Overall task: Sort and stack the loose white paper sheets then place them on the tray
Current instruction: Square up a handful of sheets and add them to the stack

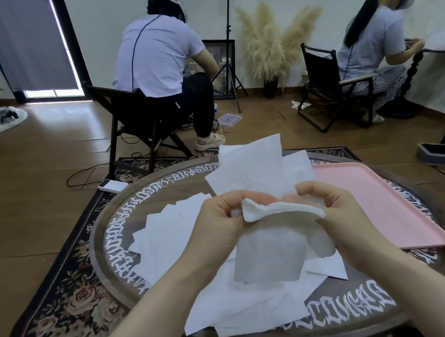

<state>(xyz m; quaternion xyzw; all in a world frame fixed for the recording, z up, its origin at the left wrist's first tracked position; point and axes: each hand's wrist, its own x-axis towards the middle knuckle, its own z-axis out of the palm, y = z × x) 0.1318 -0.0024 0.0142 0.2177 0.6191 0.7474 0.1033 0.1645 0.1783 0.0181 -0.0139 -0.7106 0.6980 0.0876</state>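
Fingers of left hand (223,220) and right hand (334,206) pinching paper sheets (274,212); table (103,229) lettering unreadable

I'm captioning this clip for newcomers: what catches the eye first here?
Two bare hands, left hand and right hand, hold a bundle of soft white paper sheets up at centre. Beneath them, loose white sheets litter a round dark table with white lettering, and a pink plastic tray sits at its right.

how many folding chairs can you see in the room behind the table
2. One dark folding chair stands left of centre behind the round table, a person seated on it. The other folding chair is at the right, by the wall, also occupied. Others may sit outside the view.
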